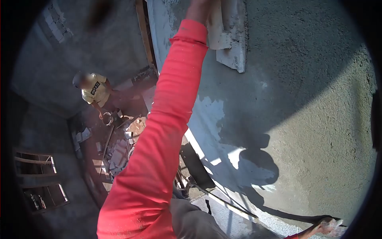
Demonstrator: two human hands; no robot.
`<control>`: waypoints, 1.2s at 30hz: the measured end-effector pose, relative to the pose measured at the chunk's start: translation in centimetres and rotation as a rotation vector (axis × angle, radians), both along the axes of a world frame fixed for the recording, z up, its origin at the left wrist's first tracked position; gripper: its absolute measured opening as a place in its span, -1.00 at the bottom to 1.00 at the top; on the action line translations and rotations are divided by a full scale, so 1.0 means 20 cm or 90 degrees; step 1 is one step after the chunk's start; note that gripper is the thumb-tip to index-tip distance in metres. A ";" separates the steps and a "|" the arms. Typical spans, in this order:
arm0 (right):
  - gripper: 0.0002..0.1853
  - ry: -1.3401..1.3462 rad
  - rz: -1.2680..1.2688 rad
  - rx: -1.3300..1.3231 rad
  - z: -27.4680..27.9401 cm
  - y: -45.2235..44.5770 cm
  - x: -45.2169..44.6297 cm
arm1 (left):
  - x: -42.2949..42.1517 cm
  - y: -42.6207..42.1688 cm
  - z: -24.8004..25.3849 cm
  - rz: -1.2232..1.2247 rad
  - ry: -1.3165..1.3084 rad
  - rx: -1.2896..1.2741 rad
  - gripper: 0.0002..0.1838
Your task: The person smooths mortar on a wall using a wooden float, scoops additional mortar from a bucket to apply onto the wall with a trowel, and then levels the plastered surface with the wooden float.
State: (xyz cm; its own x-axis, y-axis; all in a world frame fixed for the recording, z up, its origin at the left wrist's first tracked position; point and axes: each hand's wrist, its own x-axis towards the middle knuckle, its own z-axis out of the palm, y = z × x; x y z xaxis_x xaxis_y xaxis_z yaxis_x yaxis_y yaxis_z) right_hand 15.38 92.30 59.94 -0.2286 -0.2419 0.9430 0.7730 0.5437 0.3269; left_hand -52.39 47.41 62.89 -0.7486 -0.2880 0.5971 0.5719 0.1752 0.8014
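My left arm, in a red sleeve, reaches up across the middle of the view. The wrist of my left hand [199, 11] shows at the top edge, and its fingers are cut off by the frame. Beside it, a plaster-caked plastering float [234, 44] lies against the grey wall [294, 75], and the hand appears to grip it. At the lower right, my right hand [328, 226] is close to the wall's lower part. Its fingers look bent around something pale and thin that I cannot make out.
Far below on the left, a person [96, 89] in a yellow shirt bends with a hand at a bucket [107, 118]. Broken blocks [119, 153] litter the floor there. A long pale board [227, 204] slants beneath me. Window openings [41, 179] pierce the left wall.
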 end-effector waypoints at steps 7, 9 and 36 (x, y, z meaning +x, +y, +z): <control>-0.26 -0.115 0.045 0.061 0.04 0.18 0.16 | -0.22 -0.12 -1.46 -0.121 -0.338 0.269 -0.45; -0.27 -0.139 0.085 0.075 0.04 0.22 0.21 | -0.13 -0.07 -1.87 -0.092 -0.456 0.324 -0.34; -0.29 0.207 0.000 -0.115 0.09 -0.24 -0.16 | 0.50 0.32 1.37 -0.055 0.202 -0.094 -0.37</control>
